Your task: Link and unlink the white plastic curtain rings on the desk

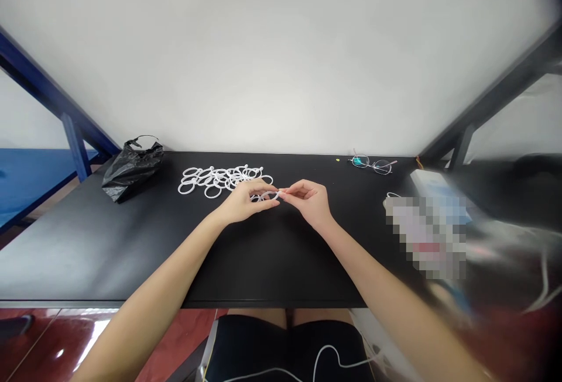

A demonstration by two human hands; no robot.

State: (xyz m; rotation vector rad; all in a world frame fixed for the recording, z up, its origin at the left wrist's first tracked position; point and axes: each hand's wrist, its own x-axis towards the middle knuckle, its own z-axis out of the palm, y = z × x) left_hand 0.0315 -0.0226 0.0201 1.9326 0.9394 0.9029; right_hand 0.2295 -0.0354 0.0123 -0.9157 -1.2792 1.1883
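Between my two hands, just above the black table, is a white ring [268, 195]. My left hand [246, 200] is closed on the ring's left side, thumb below and fingers above. With thumb and forefinger, my right hand [309, 199] pinches the ring's right end, where a small part is mostly covered by the fingertips. Behind my left hand lies a loose pile of similar white rings [213, 192], several of them overlapping, some with a small knob on the rim.
A black plastic bag [134, 165] sits at the table's [132, 253] left back. Eyeglasses [381, 167] lie near the wall at right, with a tiny yellow bit [338, 159] beside them. A white and blue box [434, 189] and a blurred-out item stand at right. A white cable [329, 348] crosses my lap.
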